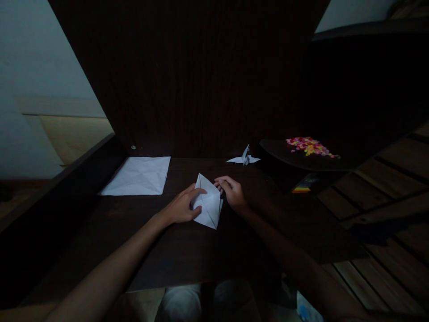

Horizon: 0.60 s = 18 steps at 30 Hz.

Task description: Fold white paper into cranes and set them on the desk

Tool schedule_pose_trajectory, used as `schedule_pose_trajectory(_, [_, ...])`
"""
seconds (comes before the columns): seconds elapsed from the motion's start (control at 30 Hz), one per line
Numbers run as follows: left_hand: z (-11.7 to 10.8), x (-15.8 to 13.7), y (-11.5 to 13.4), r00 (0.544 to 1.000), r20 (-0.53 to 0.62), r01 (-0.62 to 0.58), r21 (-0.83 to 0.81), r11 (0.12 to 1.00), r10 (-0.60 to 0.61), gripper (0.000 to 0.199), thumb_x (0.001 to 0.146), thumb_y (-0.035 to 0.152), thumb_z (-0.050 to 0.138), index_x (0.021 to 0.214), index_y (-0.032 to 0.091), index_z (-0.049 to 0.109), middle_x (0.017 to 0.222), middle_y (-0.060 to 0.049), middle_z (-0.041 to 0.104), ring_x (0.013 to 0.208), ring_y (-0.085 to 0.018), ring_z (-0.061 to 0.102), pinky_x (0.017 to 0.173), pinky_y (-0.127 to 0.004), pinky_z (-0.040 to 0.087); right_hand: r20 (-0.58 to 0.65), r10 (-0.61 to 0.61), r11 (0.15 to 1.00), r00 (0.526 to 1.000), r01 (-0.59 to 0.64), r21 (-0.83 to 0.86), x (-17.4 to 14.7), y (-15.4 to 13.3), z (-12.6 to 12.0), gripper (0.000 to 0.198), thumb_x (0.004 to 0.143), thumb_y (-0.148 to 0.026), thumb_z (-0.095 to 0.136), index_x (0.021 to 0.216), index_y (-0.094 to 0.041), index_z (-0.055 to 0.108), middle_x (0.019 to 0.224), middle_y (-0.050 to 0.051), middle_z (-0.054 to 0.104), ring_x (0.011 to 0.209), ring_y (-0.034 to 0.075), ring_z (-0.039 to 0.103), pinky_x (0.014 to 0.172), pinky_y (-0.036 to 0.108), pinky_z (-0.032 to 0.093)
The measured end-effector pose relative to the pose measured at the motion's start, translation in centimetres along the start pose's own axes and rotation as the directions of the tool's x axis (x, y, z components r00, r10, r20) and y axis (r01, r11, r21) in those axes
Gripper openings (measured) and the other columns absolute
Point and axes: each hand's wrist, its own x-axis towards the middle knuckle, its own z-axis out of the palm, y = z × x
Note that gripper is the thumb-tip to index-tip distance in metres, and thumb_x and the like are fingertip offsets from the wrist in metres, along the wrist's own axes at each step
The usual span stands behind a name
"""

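A white folded paper point(209, 203), diamond-shaped with crease lines, is between my hands above the dark desk. My left hand point(184, 205) grips its left side, with the thumb and forefinger lying over the top face and the other fingers partly hidden. At the paper's right corner, my right hand point(232, 191) has its fingers curled together against the edge. A loose layer shows along the lower right side of the paper. Beyond my right hand stands a white origami crane point(245, 157) with its wings spread.
A creased white paper sheet point(139, 176) lies at the desk's back left, beside a dark side panel point(56, 201). On the right, a curved shelf point(278, 154) bears a pile of small pink, red and yellow pieces point(310, 146). A tall dark panel point(201, 80) rises behind the desk.
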Motion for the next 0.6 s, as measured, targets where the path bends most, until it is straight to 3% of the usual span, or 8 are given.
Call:
schedule_pose_trajectory(0.2, [0.05, 0.07, -0.37, 0.999, -0.033, 0.043, 0.008, 0.999, -0.043, 0.045, 0.073, 0.022, 0.056, 0.118, 0.019, 0.052, 0.106, -0.007, 0.047, 0.091, -0.022, 0.056, 0.087, -0.036, 0.047, 0.071, 0.076, 0.994, 0.995, -0.081, 0.071, 0.36, 0.82, -0.17, 0.015, 0.072, -0.024, 0.052, 0.082, -0.017, 0.061, 0.073, 0.003, 0.063, 0.057, 0.011, 0.054, 0.049, 0.023, 0.043])
schedule_pose_trajectory(0.4, [0.04, 0.17, -0.54, 0.996, -0.085, 0.007, -0.036, 0.999, -0.010, 0.040, 0.075, 0.018, 0.053, 0.116, 0.020, 0.054, 0.120, -0.007, 0.043, 0.108, -0.023, 0.051, 0.099, -0.035, 0.040, 0.136, 0.066, 0.997, 0.989, -0.070, 0.025, 0.06, 0.53, 0.05, 0.015, 0.069, -0.022, 0.058, 0.083, -0.018, 0.062, 0.079, 0.003, 0.063, 0.074, 0.015, 0.059, 0.061, 0.025, 0.046])
schedule_pose_trajectory(0.6, [0.22, 0.22, -1.08, 0.992, -0.120, -0.032, -0.043, 0.999, 0.026, 0.033, 0.080, 0.016, 0.049, 0.112, 0.020, 0.057, 0.123, -0.008, 0.041, 0.114, -0.023, 0.048, 0.101, -0.036, 0.038, 0.193, 0.069, 0.997, 0.979, -0.071, 0.002, -0.02, 0.55, 0.17, 0.016, 0.070, -0.023, 0.060, 0.085, -0.018, 0.063, 0.081, 0.003, 0.063, 0.075, 0.015, 0.059, 0.067, 0.027, 0.047])
